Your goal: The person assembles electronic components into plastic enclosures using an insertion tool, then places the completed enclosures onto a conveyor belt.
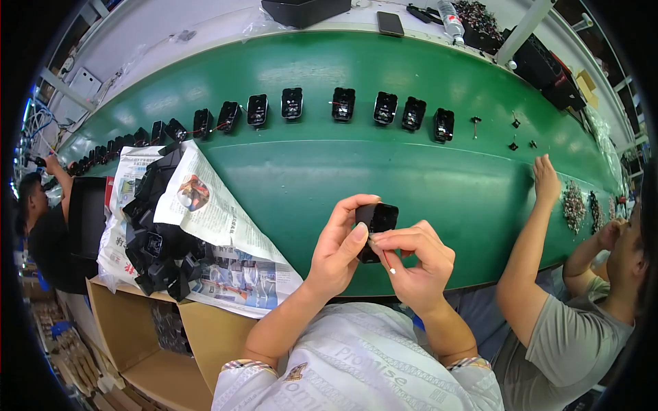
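Observation:
My left hand (336, 253) is closed around a small black plastic housing (381, 216), held up in front of my chest over the near edge of the green bench. Thumb and fingers of my right hand (423, 266) are pinched together against the housing's near side. From that pinch hangs a short red wire (386, 260) with a white connector (393, 270) at its end. Whatever sits at the other end of the wire is hidden by my fingertips. Beyond my hands, a black housing (344, 104) stands in a long row of similar ones, some with red wires.
Left of me, black plastic parts (154, 240) lie heaped on newspaper (226, 219) above a cardboard box (137, 342). A co-worker's hand (546, 179) reaches over the bench at right, near a pile of small parts (574, 207). Another person (51, 226) works at far left.

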`<state>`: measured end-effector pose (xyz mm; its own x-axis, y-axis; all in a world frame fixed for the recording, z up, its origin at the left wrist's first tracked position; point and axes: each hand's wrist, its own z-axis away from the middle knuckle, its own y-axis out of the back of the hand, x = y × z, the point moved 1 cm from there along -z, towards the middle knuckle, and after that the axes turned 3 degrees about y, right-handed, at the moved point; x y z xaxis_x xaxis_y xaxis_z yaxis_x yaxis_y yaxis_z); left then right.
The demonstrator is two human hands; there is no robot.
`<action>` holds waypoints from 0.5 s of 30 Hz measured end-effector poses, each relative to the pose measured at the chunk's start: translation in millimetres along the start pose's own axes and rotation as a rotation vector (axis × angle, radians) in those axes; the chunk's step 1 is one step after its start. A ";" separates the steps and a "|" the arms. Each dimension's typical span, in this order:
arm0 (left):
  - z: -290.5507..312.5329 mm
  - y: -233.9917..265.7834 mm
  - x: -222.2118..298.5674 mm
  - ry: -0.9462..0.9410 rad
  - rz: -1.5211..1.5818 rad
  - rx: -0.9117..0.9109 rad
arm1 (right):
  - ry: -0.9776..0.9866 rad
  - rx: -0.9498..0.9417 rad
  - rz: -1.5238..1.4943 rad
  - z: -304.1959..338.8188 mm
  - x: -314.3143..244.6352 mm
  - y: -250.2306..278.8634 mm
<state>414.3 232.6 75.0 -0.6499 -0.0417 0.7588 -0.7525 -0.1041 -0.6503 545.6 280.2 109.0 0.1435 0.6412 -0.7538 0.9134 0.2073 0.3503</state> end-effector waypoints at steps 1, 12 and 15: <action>-0.3 1.5 -1.1 0.011 -0.018 -0.004 | -0.011 0.009 0.015 0.5 0.6 -1.3; -11.9 2.5 -5.9 -0.004 0.066 0.044 | -0.105 -0.302 -0.090 -9.5 0.1 23.8; -7.9 -1.0 0.1 0.066 0.112 0.007 | -0.082 -0.307 -0.052 -7.2 6.7 19.8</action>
<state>414.1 240.6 75.4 -0.7356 0.0117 0.6773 -0.6742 -0.1090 -0.7304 562.0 293.9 114.9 0.1413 0.5650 -0.8129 0.7643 0.4596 0.4523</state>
